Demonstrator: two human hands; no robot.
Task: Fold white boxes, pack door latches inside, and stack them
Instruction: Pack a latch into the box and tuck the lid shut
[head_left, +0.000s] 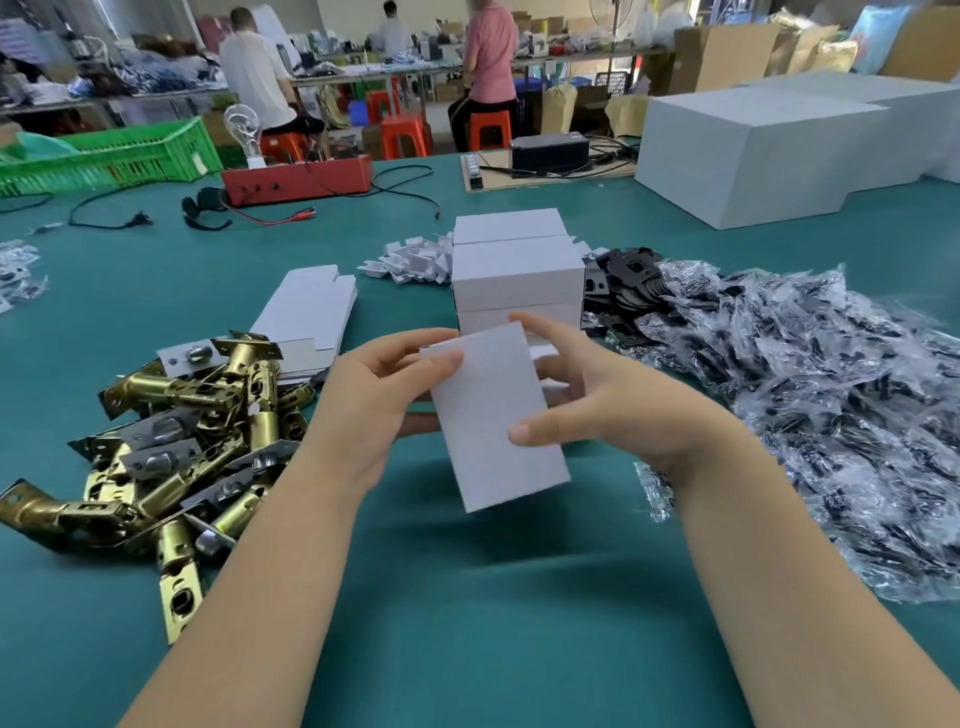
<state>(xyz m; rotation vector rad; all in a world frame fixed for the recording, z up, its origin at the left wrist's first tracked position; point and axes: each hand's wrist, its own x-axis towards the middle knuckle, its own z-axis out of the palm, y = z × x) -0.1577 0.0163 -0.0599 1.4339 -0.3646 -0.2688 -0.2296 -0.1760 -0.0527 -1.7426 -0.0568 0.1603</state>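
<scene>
We held a white box (498, 415) above the surface (467, 597), left hand (374, 400) and right hand (587, 400) gripping its sides, apparently closing it; next, we judged, stacking it onto the finished boxes (517, 275).

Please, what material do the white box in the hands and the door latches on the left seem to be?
White box: likely thin matte cardboard, with flat faces and sharp folded edges. Door latches: metal, brass-coloured tubes with silvery plates, and shiny reflections.
</scene>
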